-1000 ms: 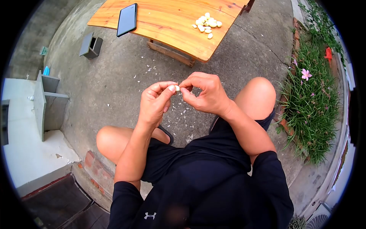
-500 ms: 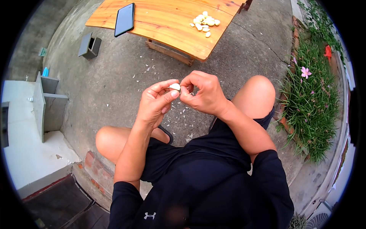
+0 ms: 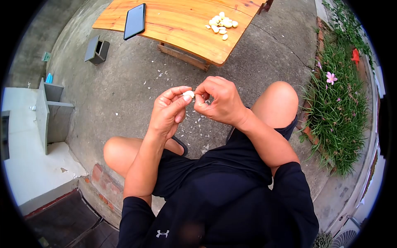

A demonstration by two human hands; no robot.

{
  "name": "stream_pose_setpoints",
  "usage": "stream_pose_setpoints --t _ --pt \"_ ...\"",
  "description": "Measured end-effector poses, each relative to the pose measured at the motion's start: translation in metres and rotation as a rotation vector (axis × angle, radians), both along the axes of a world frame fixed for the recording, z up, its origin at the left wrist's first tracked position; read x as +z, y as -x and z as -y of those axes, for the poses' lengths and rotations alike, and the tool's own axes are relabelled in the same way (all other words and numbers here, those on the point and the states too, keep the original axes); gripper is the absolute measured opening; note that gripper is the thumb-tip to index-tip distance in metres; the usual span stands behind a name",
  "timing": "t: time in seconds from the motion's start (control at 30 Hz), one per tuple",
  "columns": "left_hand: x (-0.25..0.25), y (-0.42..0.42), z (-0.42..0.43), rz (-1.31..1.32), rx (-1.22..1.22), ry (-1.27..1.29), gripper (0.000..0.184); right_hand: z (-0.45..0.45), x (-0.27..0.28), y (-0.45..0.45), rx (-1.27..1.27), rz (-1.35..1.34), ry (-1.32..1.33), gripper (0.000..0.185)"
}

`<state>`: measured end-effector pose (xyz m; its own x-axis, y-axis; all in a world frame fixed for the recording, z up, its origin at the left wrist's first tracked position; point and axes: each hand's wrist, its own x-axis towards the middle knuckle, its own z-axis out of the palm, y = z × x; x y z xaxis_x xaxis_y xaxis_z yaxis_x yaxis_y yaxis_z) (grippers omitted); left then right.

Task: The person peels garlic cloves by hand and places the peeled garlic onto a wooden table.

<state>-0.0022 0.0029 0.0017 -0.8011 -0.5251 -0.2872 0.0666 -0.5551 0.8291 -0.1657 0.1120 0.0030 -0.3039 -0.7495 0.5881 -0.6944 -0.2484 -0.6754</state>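
Between the thumb and fingertips of my left hand [image 3: 167, 109] is a whitish garlic clove [image 3: 190, 94]. My right hand [image 3: 221, 100] is closed in a pinch at the clove's right edge, its thumb and forefinger meeting there. Whether a bit of skin sits in that pinch is too small to make out. Both hands are held up over the ground between my knees. Ahead, a pile of several peeled garlic cloves [image 3: 223, 24] lies on the right part of a wooden table [image 3: 182, 29].
A phone [image 3: 135, 21] lies at the table's near left edge. Pale skin scraps [image 3: 194, 124] litter the concrete. A grey box [image 3: 97, 50] stands to the left of the table. On the right is a grassy flower bed [image 3: 337, 103], with a white ledge [image 3: 25, 165] on the left.
The clove and my left fingertips have shifted very slightly left, and the left thumb covers a bit more of the clove. The right hand keeps its pinch at the edge.
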Motion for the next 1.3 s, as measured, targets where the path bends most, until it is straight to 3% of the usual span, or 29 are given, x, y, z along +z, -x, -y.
stream_pose_setpoints --t 0.8,1.0,1.1,1.3 --pt "0.004 -0.002 0.005 0.072 -0.049 -0.109 0.029 -0.003 0.009 0.009 -0.01 0.134 -0.034 0.008" --pt "0.0 -0.003 0.01 0.012 -0.068 -0.201 0.021 -0.006 0.008 0.019 0.017 0.114 -0.179 0.011" --pt "-0.002 -0.005 0.013 -0.024 -0.085 -0.299 0.02 0.001 0.007 0.01 0.042 0.23 0.053 0.01" --pt "0.001 -0.003 0.011 -0.035 -0.129 -0.369 0.021 -0.002 0.001 0.01 0.211 0.231 -0.082 0.01"
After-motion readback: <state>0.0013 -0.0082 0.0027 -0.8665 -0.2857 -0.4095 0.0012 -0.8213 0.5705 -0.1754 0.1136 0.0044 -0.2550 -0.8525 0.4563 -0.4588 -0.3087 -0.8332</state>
